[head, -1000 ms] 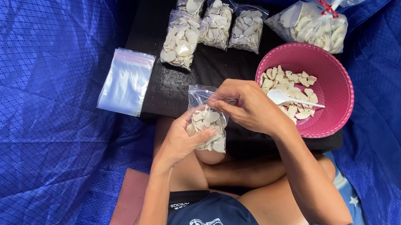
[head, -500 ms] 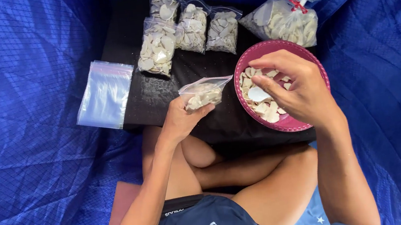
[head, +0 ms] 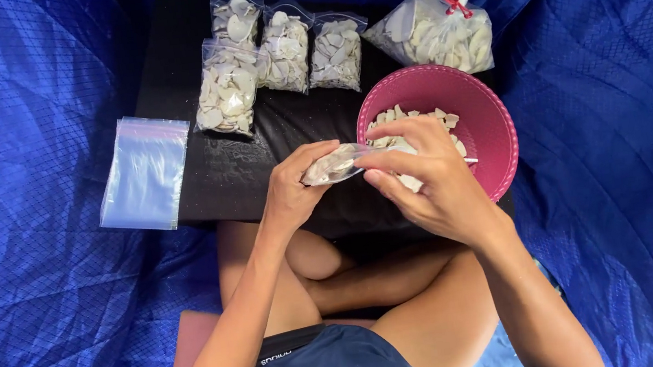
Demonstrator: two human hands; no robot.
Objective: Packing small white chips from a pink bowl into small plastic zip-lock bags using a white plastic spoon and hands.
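- Your left hand (head: 295, 191) grips a small clear bag (head: 333, 166) of pale, flat chips by its lower end, fingers curled round it, so the bag hangs in the air just beside the rim of the pink bowl (head: 491, 119) and not on the black tabletop (head: 219, 175).
- Your right hand (head: 424, 176) is closed on the bag's other end, thumb and fingers pinching the open edge over the bowl; held there, likely so that any chips that slip out land in the bowl.
- The bag lies nearly level. Its long axis runs left to right across the view, filled bottom toward your left hand, mouth pointing right at the bowl.
- A thin white handle (head: 470, 160) pokes out from behind your right hand inside the bowl; what tool it belongs to is hidden.
- The bowl holds loose chips, within easy reach of the right hand.
- Four filled small bags (head: 278, 49) lie flat in a group at the far side of the tabletop, well apart from your hands.
- A large knotted bag (head: 436, 31) of the same chips, tied with a red band, sits just behind the bowl.
- A stack of empty clear bags (head: 143, 173) rests at the tabletop's left edge, half on the blue sheet (head: 30, 242), near the left hand's side.
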